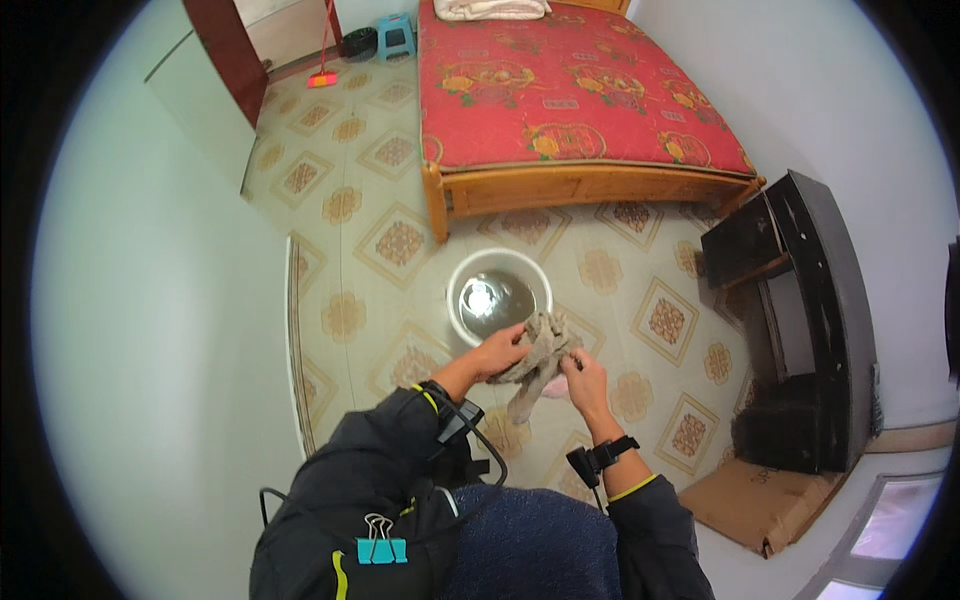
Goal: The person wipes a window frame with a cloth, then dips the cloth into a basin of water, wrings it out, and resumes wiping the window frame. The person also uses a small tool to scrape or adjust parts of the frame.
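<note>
A crumpled grey-brown cloth (546, 346) is held between my two hands, with one end hanging down. My left hand (501, 352) grips its left side, close to the rim of a white basin (545, 279). On the cloth's right side, my right hand (585, 375) pinches the fabric. Dark, cloudy water (510, 300) lies in the basin, which stands on the patterned floor and reflects a bright light. Something pink (556, 387) shows partly behind the cloth; what it is cannot be told.
A wooden bed (585, 184) with a red patterned mattress stands ahead. Black furniture (817, 300) and flattened cardboard (757, 499) are at the right. A wall (172, 300) runs along the left. Farther off are a broom (322, 79), a black bin (360, 43) and a blue stool (396, 36).
</note>
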{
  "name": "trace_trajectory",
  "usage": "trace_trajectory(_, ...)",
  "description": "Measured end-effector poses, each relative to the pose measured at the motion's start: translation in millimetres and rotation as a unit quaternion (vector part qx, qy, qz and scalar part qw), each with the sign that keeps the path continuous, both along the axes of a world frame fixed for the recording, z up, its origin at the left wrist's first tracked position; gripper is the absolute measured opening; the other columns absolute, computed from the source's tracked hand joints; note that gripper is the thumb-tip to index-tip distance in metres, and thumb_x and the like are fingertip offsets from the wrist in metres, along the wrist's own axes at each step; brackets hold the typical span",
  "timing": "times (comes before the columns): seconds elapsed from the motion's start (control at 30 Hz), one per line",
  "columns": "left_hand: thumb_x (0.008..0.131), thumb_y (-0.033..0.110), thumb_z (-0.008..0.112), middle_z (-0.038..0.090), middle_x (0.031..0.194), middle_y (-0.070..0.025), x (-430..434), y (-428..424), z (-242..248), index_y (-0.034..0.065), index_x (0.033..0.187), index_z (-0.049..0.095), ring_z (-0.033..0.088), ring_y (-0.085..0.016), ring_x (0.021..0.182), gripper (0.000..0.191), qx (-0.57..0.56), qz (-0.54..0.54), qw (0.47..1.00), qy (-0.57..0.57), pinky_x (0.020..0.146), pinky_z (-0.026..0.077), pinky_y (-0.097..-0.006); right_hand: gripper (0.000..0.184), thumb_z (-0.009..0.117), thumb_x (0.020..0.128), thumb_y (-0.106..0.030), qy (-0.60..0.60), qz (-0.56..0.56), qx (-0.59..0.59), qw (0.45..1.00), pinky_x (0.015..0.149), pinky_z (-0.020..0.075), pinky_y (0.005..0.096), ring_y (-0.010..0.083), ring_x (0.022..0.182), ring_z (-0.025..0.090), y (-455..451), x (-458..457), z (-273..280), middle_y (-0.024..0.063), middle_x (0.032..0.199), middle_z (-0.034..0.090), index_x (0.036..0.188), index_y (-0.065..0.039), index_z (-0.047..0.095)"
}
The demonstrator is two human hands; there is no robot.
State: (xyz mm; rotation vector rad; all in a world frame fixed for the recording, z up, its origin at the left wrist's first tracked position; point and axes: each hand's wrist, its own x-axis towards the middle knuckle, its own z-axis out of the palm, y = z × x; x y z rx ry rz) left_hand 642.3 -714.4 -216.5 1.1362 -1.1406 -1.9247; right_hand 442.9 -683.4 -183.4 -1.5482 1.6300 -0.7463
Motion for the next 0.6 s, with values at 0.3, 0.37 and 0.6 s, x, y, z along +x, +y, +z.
trace_trajectory(0.3, 0.095, 0.035, 0.053, 0.048, 0.134, -0.0136, 89, -132, -170, 0.0097, 0.143, 0.034, 0.050, -0.021, 0.120, 0.057, 0.301, 0.108, 0.946, 0.056, 0.094, 0.045, -0.0372, 0.023, 0.059, 0.086, -0.024, 0.056, -0.076, 0.117, 0.989, 0.066, 0.0444, 0.0338, 0.0231, 0.067, 0.054, -122, 64, -157, 0.0108, 0.074, 0.058, 0.089, -0.001, 0.060)
trace_trajectory(0.37, 0.093, 0.038, 0.056, 0.036, 0.146, -0.0184, 100, -141, -202, 0.0119, 0.148, 0.024, 0.041, -0.028, 0.129, 0.069, 0.308, 0.110, 0.941, -0.083, 0.102, 0.037, -0.0406, 0.024, 0.060, 0.086, -0.026, 0.103, -0.059, 0.144, 0.983, 0.071, 0.0467, 0.0367, 0.0294, 0.074, 0.059, -135, 65, -192, 0.0139, 0.079, 0.063, 0.094, -0.003, 0.062)
trace_trajectory(0.6, 0.091, 0.037, 0.060, 0.031, 0.148, -0.0181, 137, -124, -298, 0.0165, 0.149, 0.024, 0.036, -0.029, 0.133, 0.071, 0.331, 0.120, 0.921, -0.165, 0.103, 0.034, -0.0430, 0.046, 0.065, 0.082, -0.034, 0.230, 0.026, 0.266, 0.936, 0.082, 0.0483, 0.0459, 0.0385, 0.094, 0.061, -175, 76, -319, 0.0205, 0.096, 0.065, 0.120, -0.010, 0.057)
